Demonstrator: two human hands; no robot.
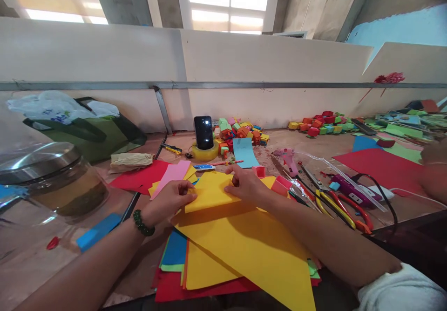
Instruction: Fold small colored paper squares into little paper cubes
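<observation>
A large yellow paper sheet (249, 246) lies askew over a stack of coloured paper (173, 250), its far end raised or folded over toward me. My left hand (174, 199) pinches the left side of that end between thumb and fingers; a dark beaded bracelet circles the wrist. On the right side of the same end, my right hand (244, 185) grips the paper, thumb in front and fingers along the top edge. A pink strip (174, 176) and a red sheet (148, 176) rest just beyond my left hand. Small red folded pieces (281, 185) sit beside my right wrist.
A glass jar (70, 185) and green bag (87, 134) stand left. A phone (203, 131) leans on a tape roll (205, 152), near heaped paper cubes (244, 131). Right are a pink glue gun (286, 157), scissors (316, 180), pliers (335, 208) and another person's blurred hand (435, 171).
</observation>
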